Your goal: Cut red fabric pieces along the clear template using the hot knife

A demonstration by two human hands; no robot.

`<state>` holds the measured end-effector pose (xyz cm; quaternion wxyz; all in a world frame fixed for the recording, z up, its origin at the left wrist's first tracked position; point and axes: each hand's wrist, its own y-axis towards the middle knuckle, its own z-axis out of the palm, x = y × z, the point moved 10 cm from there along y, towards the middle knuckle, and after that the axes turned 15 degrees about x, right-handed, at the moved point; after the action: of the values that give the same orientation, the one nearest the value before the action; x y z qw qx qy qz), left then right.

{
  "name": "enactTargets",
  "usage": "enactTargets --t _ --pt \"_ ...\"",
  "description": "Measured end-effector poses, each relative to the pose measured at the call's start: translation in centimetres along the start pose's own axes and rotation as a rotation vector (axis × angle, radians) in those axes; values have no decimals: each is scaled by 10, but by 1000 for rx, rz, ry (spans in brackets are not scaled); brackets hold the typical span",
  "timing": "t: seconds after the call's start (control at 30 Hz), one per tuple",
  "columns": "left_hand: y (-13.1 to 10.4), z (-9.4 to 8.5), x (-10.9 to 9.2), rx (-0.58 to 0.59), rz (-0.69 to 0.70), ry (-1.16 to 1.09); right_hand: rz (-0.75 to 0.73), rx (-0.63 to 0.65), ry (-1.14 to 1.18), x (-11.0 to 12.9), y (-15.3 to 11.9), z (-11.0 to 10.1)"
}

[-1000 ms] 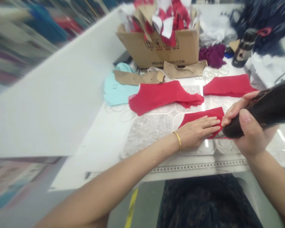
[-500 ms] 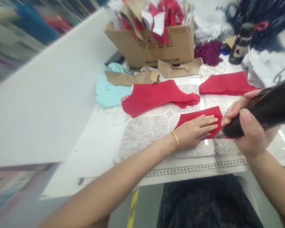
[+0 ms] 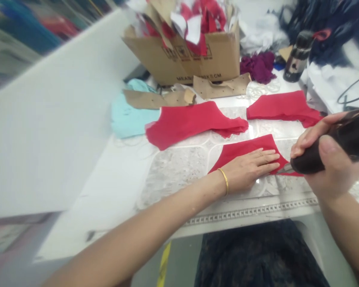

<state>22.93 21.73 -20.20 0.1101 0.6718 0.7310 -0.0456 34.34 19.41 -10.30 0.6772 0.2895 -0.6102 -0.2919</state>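
My left hand [image 3: 253,169], with a gold bangle at the wrist, lies flat on a red fabric piece [image 3: 239,151] at the table's front. Its fingers are stretched out towards the right. In my right hand [image 3: 332,159] is a black hand-held tool [image 3: 306,159] with a thick rounded body and a narrow metal tip [image 3: 285,169]. The tip is at the right part of the red piece, just beyond my left fingertips; whether it touches the cloth I cannot tell. Behind lie two more red fabric pieces, one at the left [image 3: 191,121] and one at the right [image 3: 281,105].
A cardboard box [image 3: 194,65] full of scraps stands at the back. Brown paper strips [image 3: 221,86], light-blue cloth [image 3: 131,119], purple cloth [image 3: 259,67] and a black bottle [image 3: 297,57] lie or stand around it. A measuring tape [image 3: 242,212] runs along the front edge; a white panel [image 3: 54,119] rises at left.
The view has shifted slightly. My right hand and the tool have moved right, away from my left fingers. My left hand has slid a little right, and more red cloth shows beside it.
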Motion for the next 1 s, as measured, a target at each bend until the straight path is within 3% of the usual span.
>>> enactTargets --t 0.27,0.47,0.63,0.87,1.0 --pt "3 -1 1 -39 44 9 50 -49 -49 -5 -6 -10" --pt "1 -2 2 -52 38 -5 -2 -99 -23 -4 -9 -12" --pt "-3 -8 -1 -100 48 37 33 -38 -31 4 -9 -18" --pt "-4 -10 2 -39 -23 66 72 -86 -113 13 -11 -43" --pt "-13 -24 0 -80 -66 171 57 -94 -151 16 -14 -48"
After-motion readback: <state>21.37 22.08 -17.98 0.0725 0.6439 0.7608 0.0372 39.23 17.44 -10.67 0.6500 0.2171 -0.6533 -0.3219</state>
